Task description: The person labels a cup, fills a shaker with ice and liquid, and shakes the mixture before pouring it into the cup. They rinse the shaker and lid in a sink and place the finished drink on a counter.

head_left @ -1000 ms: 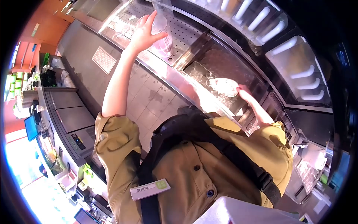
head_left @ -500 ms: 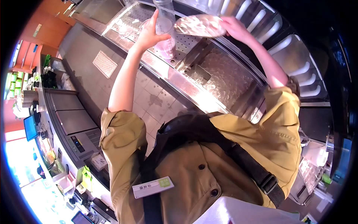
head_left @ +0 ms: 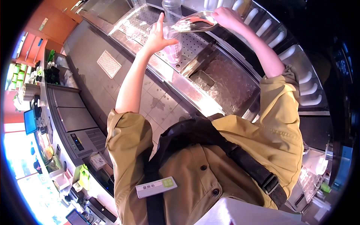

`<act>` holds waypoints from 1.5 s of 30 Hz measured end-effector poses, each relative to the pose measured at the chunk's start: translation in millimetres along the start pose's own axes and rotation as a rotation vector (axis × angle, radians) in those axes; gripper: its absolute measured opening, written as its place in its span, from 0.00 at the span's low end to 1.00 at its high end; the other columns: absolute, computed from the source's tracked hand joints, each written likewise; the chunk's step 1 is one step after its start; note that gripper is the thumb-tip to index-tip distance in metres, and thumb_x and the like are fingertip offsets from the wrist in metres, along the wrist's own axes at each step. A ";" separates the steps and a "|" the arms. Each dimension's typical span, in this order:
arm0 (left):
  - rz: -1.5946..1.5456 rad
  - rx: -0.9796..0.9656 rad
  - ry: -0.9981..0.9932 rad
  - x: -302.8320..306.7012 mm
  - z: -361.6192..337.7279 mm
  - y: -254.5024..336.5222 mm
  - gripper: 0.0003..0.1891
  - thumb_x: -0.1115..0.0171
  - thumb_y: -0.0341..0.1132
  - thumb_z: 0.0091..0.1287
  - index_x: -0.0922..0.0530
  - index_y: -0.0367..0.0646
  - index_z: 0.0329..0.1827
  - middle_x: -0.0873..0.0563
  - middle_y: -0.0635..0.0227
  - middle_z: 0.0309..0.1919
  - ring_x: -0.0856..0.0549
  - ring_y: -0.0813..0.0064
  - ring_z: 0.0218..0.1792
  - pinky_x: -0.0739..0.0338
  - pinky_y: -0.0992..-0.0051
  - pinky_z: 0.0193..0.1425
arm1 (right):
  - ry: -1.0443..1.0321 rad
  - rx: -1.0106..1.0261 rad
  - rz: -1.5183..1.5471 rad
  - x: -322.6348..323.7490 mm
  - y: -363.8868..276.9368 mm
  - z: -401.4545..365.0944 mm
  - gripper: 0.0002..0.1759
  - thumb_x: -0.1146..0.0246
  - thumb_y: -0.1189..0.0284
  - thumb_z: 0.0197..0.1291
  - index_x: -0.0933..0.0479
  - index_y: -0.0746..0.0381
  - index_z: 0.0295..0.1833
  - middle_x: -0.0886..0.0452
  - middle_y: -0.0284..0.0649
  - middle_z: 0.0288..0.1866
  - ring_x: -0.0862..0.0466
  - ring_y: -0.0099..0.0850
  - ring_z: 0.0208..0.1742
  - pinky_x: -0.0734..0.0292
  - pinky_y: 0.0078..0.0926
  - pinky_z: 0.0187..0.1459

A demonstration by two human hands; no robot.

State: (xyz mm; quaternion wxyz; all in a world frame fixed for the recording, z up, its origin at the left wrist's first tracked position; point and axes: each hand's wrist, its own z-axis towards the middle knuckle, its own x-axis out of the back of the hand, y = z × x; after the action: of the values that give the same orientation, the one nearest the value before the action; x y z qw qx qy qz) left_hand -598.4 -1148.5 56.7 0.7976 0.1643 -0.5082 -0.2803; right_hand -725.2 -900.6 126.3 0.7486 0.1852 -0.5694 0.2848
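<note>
My left hand [head_left: 158, 40] is at a clear measuring cup [head_left: 173, 53] holding pink liquid, its thumb across the cup's near side and its index finger stretched up along the far side. The cup stands on a perforated metal tray [head_left: 193, 44]. My right hand [head_left: 227, 17] is closed round the handle end of a clear ice scoop [head_left: 197, 22]. The scoop is tilted, with its front end over the cup's mouth. Some ice shows near that end. Another clear container [head_left: 172, 10] stands just behind the cup.
An ice bin [head_left: 228, 80] with a small metal container [head_left: 202, 80] in it lies right of the tray. Several white handles [head_left: 264, 27] line the back right. A counter with grey cabinets [head_left: 77, 112] stands at left, across the tiled floor.
The scoop was heaped with ice and now looks mostly emptied, its front end tipped over the cup. My left hand stays at the cup. The view has shifted slightly.
</note>
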 end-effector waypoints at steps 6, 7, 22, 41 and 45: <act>0.064 0.001 -0.006 -0.1 0.7 0.8 0.60 0.26 0.48 0.40 0.60 0.45 0.71 0.37 0.37 0.57 0.35 0.43 0.59 0.38 0.58 0.62 | -0.229 -0.150 0.504 -50.3 18.6 -6.9 0.19 0.55 0.60 0.56 0.21 0.58 0.35 0.19 0.35 0.23 0.17 0.31 0.31 0.26 0.32 0.36; 0.080 0.031 0.002 -0.4 0.1 3.3 0.59 0.26 0.49 0.40 0.59 0.46 0.71 0.36 0.37 0.56 0.35 0.43 0.58 0.37 0.58 0.62 | -0.235 -0.131 0.608 -59.2 22.1 -10.2 0.18 0.54 0.61 0.55 0.22 0.60 0.35 0.19 0.35 0.23 0.17 0.28 0.27 0.26 0.29 0.34; 0.012 0.308 0.291 33.1 -36.7 31.8 0.56 0.23 0.44 0.39 0.53 0.45 0.69 0.26 0.50 0.49 0.24 0.61 0.50 0.29 0.65 0.55 | -0.792 -0.298 0.026 -229.0 13.1 -156.4 0.17 0.40 0.60 0.51 0.19 0.63 0.38 0.19 0.49 0.41 0.19 0.44 0.46 0.25 0.40 0.46; 0.122 0.204 0.402 220.9 12.3 -227.1 0.57 0.22 0.45 0.36 0.52 0.45 0.69 0.24 0.57 0.46 0.23 0.62 0.48 0.29 0.65 0.56 | -0.600 -0.683 0.152 -139.1 -60.5 -110.5 0.22 0.45 0.61 0.56 0.25 0.67 0.49 0.20 0.50 0.44 0.18 0.41 0.41 0.25 0.37 0.43; -0.062 0.194 0.203 230.2 44.2 -281.6 0.58 0.22 0.44 0.35 0.51 0.44 0.69 0.27 0.56 0.49 0.26 0.63 0.52 0.32 0.69 0.59 | -0.372 -0.381 1.019 -156.3 -266.5 65.8 0.27 0.34 0.64 0.50 0.28 0.66 0.54 0.21 0.43 0.45 0.21 0.33 0.46 0.26 0.26 0.45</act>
State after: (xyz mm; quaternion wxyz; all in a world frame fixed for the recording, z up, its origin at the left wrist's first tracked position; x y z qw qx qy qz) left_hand -642.1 -1511.0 87.1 0.8162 0.2838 -0.4442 -0.2366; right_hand -634.2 -1178.9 7.8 0.4243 -0.2036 -0.7501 0.4647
